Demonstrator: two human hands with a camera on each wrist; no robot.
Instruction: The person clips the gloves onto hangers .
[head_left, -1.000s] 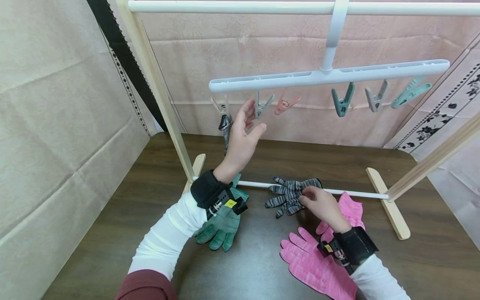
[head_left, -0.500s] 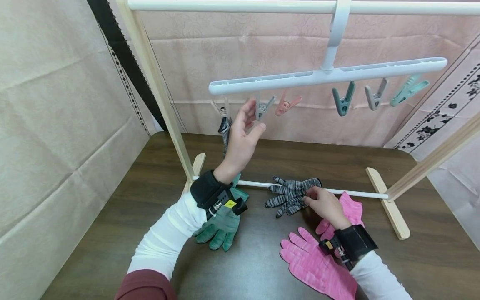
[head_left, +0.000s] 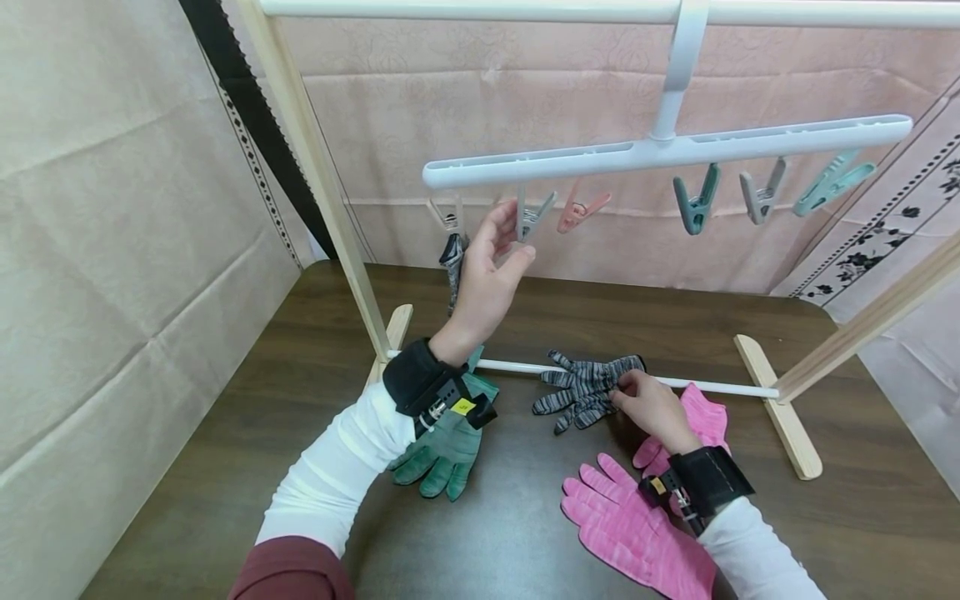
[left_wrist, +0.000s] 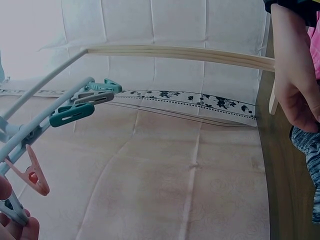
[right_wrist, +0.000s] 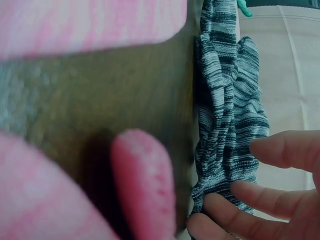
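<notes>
Two hands at work: left hand (head_left: pixel 487 279) raised to the pegs, right hand (head_left: pixel 654 408) low on the table (head_left: pixel 225 433).
Rack: wooden frame (head_left: pixel 315 167) stands on the table; a white hanger (head_left: pixel 660 150) hangs from its top bar.
Table: dark wood, with the gloves lying on it.
Pink gloves: two (head_left: pixel 637 533), near the right wrist, flat.
Green glove: one (head_left: pixel 446 450), under the left forearm.
Striped glove: grey and black (head_left: pixel 581 392), lying across the low white rod (head_left: pixel 720 387), between the green glove and the pink ones.
Handling: I judge it light, soft and floppy (knit cloth, it will sag when lifted); not fragile, not slippery. The cuff end, where the right fingers (right_wrist: pixel 280 150) are, looks the best place to take it.
Right hand: fingertips curled on the cuff edge of the striped glove, pinching it lightly against the table.
Left hand: fingers around a grey peg (head_left: pixel 531 218), thumb under it; whether the peg is squeezed open, I cannot tell.
Other pegs: a pink one (head_left: pixel 581 212) just beside, teal and grey ones (head_left: pixel 765 196) well apart to the right.
Far-left peg: holds a dark striped piece (head_left: pixel 452 258) hanging down.
</notes>
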